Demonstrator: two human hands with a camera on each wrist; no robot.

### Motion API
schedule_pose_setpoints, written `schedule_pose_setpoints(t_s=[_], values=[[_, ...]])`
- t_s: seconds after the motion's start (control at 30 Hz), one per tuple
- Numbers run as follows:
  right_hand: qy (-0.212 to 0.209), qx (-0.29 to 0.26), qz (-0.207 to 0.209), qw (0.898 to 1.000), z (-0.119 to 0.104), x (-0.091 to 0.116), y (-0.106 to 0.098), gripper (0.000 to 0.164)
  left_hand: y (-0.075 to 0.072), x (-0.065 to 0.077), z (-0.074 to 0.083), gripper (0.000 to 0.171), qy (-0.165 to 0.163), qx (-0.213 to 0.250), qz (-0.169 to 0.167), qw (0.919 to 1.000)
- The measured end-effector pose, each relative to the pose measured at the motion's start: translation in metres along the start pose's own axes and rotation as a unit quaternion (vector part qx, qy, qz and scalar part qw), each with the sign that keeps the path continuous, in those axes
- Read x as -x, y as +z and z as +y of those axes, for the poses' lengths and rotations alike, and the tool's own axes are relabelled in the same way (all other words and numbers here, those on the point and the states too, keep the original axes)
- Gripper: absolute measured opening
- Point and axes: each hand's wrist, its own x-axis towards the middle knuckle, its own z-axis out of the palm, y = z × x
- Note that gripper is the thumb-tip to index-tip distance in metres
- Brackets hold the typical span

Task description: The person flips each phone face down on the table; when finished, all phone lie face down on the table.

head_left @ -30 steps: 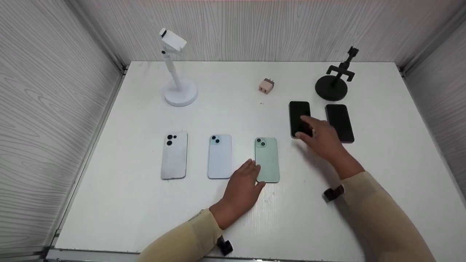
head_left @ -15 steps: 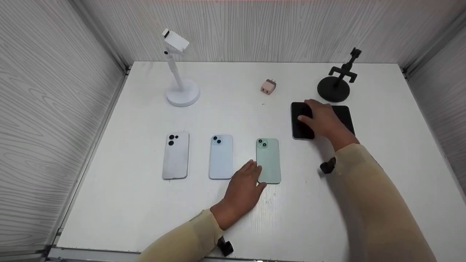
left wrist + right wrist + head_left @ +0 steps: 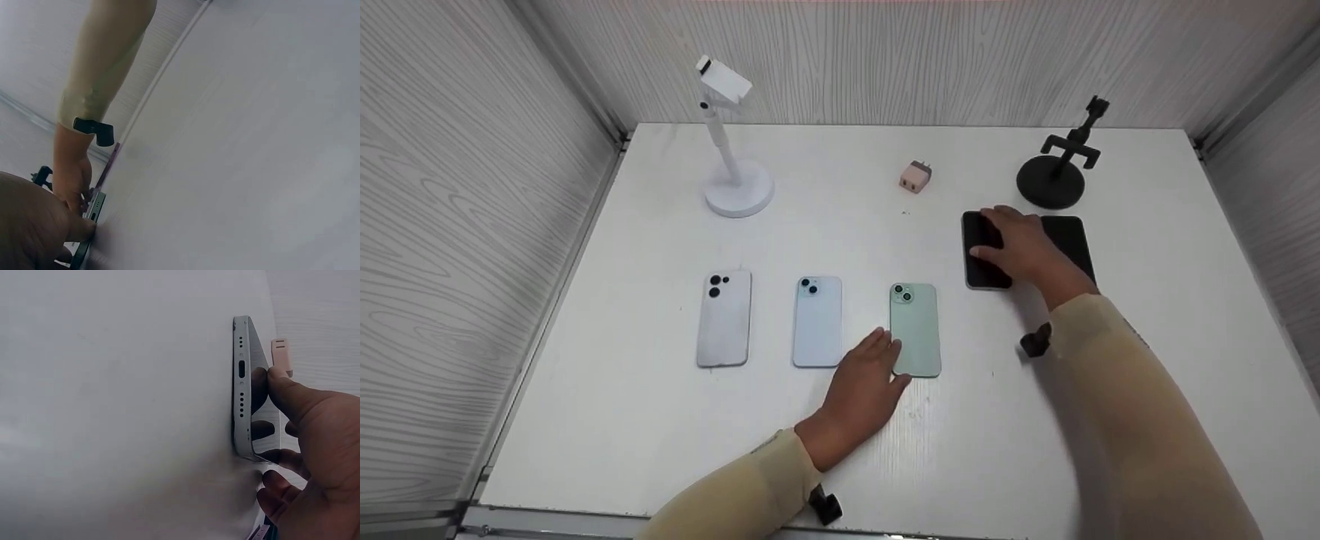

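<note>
My left hand [image 3: 859, 394] rests at the lower left edge of a pale green smartphone [image 3: 921, 326], back up, its fingers extended along the side and its thumb by the bottom edge. My right hand [image 3: 1024, 247] lies over a smartphone with a dark screen [image 3: 988, 279], flat on the table, screen up. In the right wrist view, the thumb [image 3: 281, 385] touches or nearly touches the screen, and the other fingers are near the right edge of this phone [image 3: 242, 405]. Under the right hand, a second dark phone [image 3: 1069, 234] is partly hidden.
A light blue phone [image 3: 817, 326] and a silver-grey phone [image 3: 724, 322] lie on the left. Farther back stand a white phone stand [image 3: 740, 191] and a black phone stand [image 3: 1050, 184], with a pink charger plug [image 3: 915, 177] between. Walls enclose the table's back and sides.
My right hand has moved farther back over the left dark phone, from its lower end towards its upper part, and then stays there. My left hand keeps its place at the green phone.
</note>
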Motion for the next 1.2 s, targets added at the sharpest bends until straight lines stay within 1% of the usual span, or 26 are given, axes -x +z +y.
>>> schedule_pose_setpoints(t_s=[0.2, 0.4, 0.57, 0.7, 0.83, 1.0, 1.2], values=[[-0.012, -0.002, -0.006, 1.000, 0.004, 0.011, 0.002, 0.082, 0.000, 0.000, -0.001, 0.055, 0.004, 0.004, 0.003, 1.0000], [-0.030, 0.001, -0.001, 1.000, 0.005, 0.027, 0.007, 0.083, -0.002, -0.002, -0.001, 0.056, 0.001, 0.007, -0.002, 1.0000], [-0.026, 0.000, -0.008, 1.000, 0.002, 0.043, 0.011, 0.085, -0.005, -0.004, 0.000, 0.062, -0.004, 0.010, -0.006, 0.9999], [-0.021, 0.004, -0.012, 1.000, -0.001, 0.055, 0.014, 0.085, -0.008, -0.006, 0.002, 0.069, -0.016, 0.014, -0.013, 0.9997], [-0.022, 0.005, -0.011, 1.000, -0.003, 0.065, 0.016, 0.085, -0.012, -0.012, 0.004, 0.074, -0.022, 0.009, -0.016, 0.9996], [-0.026, 0.003, -0.008, 1.000, -0.004, 0.077, 0.021, 0.085, -0.019, -0.021, 0.007, 0.075, -0.022, 0.001, -0.020, 0.9996], [-0.027, 0.004, -0.005, 1.000, -0.005, 0.091, 0.027, 0.085, -0.024, -0.032, 0.015, 0.078, 0.001, -0.025, -0.024, 0.9994]])
